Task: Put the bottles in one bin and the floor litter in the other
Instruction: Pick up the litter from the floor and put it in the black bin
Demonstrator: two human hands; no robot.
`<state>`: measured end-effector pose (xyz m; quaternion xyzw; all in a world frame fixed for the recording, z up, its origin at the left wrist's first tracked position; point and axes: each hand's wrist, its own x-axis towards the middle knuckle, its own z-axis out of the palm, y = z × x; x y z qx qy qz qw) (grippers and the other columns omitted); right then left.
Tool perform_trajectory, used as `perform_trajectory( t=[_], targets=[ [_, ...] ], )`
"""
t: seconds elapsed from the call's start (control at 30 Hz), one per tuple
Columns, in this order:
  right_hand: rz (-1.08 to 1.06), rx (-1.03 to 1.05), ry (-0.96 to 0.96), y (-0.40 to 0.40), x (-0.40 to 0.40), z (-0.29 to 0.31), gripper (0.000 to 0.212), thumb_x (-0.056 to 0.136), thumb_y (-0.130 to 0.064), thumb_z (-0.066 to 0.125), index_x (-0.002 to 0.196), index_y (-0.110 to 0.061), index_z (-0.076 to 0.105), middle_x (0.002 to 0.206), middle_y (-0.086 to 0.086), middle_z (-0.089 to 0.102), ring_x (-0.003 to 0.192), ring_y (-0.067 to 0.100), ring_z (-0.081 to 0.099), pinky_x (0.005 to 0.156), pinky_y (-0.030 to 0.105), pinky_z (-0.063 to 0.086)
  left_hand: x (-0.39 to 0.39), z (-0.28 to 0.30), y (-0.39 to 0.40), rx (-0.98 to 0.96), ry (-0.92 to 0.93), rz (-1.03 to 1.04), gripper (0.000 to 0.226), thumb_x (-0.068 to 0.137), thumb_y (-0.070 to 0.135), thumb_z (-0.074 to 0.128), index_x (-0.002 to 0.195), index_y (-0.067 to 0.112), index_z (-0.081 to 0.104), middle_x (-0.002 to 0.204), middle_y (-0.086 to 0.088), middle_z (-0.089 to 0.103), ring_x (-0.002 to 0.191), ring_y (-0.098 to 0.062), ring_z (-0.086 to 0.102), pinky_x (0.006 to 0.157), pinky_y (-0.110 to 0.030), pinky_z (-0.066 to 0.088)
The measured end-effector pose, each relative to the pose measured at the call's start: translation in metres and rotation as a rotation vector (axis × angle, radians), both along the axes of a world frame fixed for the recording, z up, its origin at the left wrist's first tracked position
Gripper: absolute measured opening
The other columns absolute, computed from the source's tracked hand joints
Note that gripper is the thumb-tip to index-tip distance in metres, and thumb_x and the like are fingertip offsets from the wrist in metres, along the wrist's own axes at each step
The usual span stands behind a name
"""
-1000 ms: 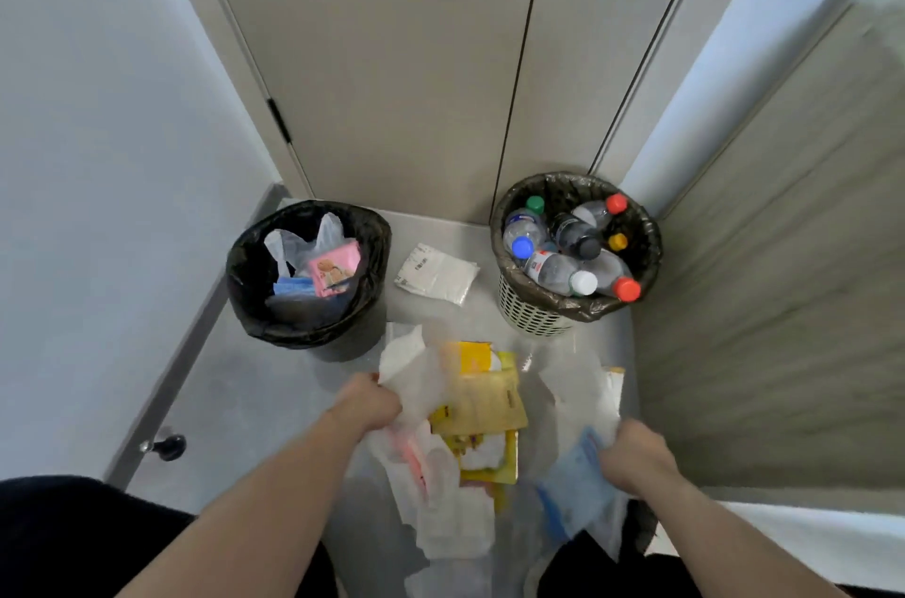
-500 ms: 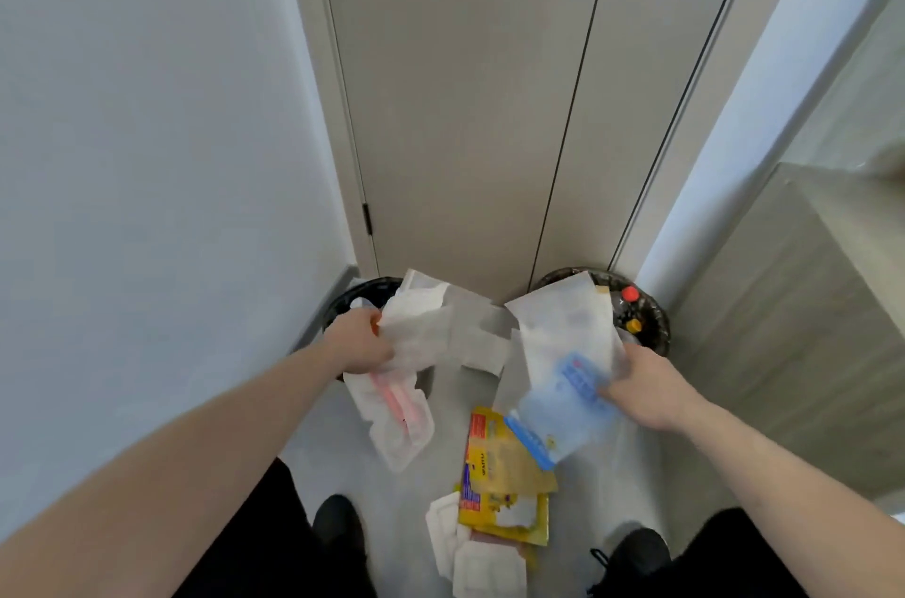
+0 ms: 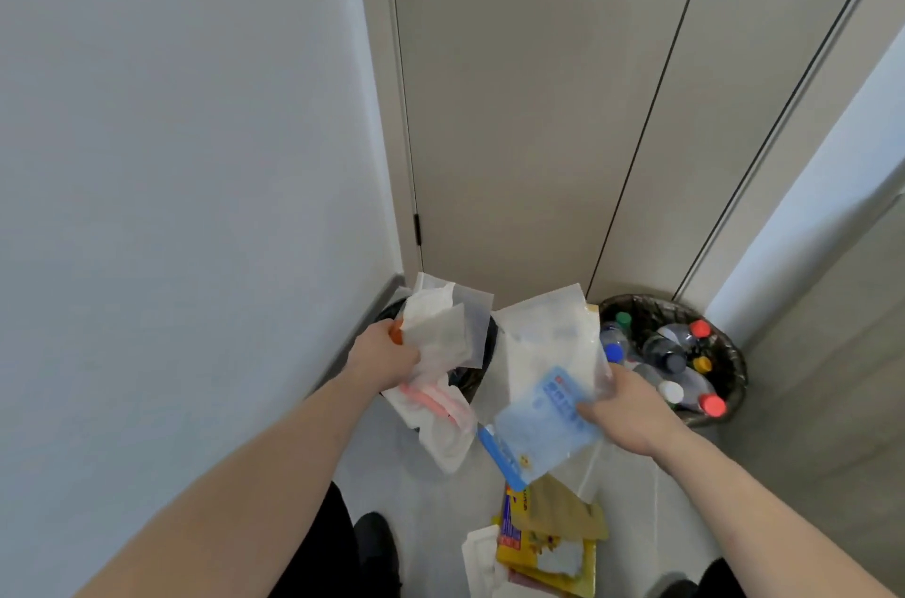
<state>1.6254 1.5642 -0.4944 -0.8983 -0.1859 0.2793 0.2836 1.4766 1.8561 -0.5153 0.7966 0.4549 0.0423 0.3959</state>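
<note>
Left hand [image 3: 384, 355] clutching a bunch of white wrappers [image 3: 440, 333] over the black bin [image 3: 482, 352], its rim mostly hidden beneath them, tight against the left wall. Right hand [image 3: 631, 411] pinching white and blue packets [image 3: 543, 411] between the two bins, just beside the mesh bin [image 3: 734, 362] packed with bottles [image 3: 666, 352]. More litter [image 3: 543, 543] lying on the narrow floor strip between the shoes, walls close on both sides.

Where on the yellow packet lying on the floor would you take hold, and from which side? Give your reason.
Probably the yellow packet is best pinched at its raised tan upper flap, coming from above. It lies flat on the floor, with white wrappers overlapping its left edge.
</note>
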Motion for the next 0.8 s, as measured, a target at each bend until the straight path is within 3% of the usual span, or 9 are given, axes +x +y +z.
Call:
perform_trajectory(
  t=[0.2, 0.3, 0.4, 0.5, 0.67, 0.8],
  targets=[
    [-0.110, 0.077, 0.046, 0.020, 0.016, -0.005, 0.028, 0.082, -0.015, 0.072, 0.109, -0.019, 0.065, 0.103, 0.002, 0.073, 0.095, 0.024, 0.068, 0.086, 0.040, 0.057, 0.018, -0.015, 0.021, -0.086, -0.132, 0.186, 0.007, 0.079, 0.013, 0.065, 0.085, 0.015, 0.061, 0.076, 0.000, 0.059, 0.070, -0.018, 0.055, 0.063, -0.029, 0.045],
    [-0.106, 0.082, 0.075, 0.031, 0.018, -0.009, 0.031, 0.082, -0.016, 0.073, 0.111, -0.019, 0.063, 0.105, 0.001, 0.072, 0.095, 0.022, 0.068, 0.085, 0.042, 0.058, 0.023, -0.023, 0.035, -0.043, -0.232, 0.331, 0.019, 0.082, 0.010, 0.063, 0.074, 0.021, 0.050, 0.071, 0.004, 0.054, 0.067, -0.018, 0.051, 0.067, -0.030, 0.042],
    [-0.085, 0.091, 0.095, 0.043, 0.019, -0.011, 0.032, 0.083, -0.016, 0.072, 0.113, -0.019, 0.062, 0.103, -0.002, 0.072, 0.091, 0.017, 0.069, 0.076, 0.036, 0.057, 0.028, -0.030, 0.050, 0.031, -0.360, 0.467, 0.025, 0.081, 0.011, 0.064, 0.072, 0.018, 0.042, 0.067, 0.003, 0.047, 0.065, -0.022, 0.046, 0.066, -0.032, 0.039],
    [-0.064, 0.112, 0.098, 0.052, 0.016, -0.007, 0.030, 0.086, -0.017, 0.072, 0.112, -0.021, 0.058, 0.101, -0.006, 0.068, 0.088, 0.013, 0.067, 0.065, 0.027, 0.051, 0.032, -0.034, 0.063, 0.080, -0.441, 0.555, 0.018, 0.082, 0.015, 0.067, 0.082, 0.012, 0.049, 0.074, -0.001, 0.055, 0.072, -0.026, 0.054, 0.069, -0.033, 0.043],
    [-0.072, 0.169, 0.069, 0.060, 0.017, -0.001, 0.026, 0.086, -0.014, 0.072, 0.106, -0.026, 0.059, 0.099, -0.009, 0.070, 0.087, 0.010, 0.067, 0.063, 0.028, 0.049, 0.039, -0.049, 0.078, 0.203, -0.415, 0.444, 0.016, 0.087, 0.014, 0.064, 0.087, 0.015, 0.048, 0.076, 0.001, 0.053, 0.074, -0.026, 0.055, 0.067, -0.033, 0.039],
    [-0.095, 0.160, 0.063, 0.062, 0.020, -0.006, 0.023, 0.086, -0.014, 0.072, 0.104, -0.023, 0.063, 0.099, -0.005, 0.073, 0.086, 0.012, 0.068, 0.062, 0.028, 0.048, 0.054, -0.068, 0.081, 0.307, -0.304, 0.261, 0.015, 0.089, 0.013, 0.060, 0.103, 0.016, 0.054, 0.099, -0.004, 0.062, 0.088, -0.028, 0.060, 0.074, -0.034, 0.043]
  ],
)
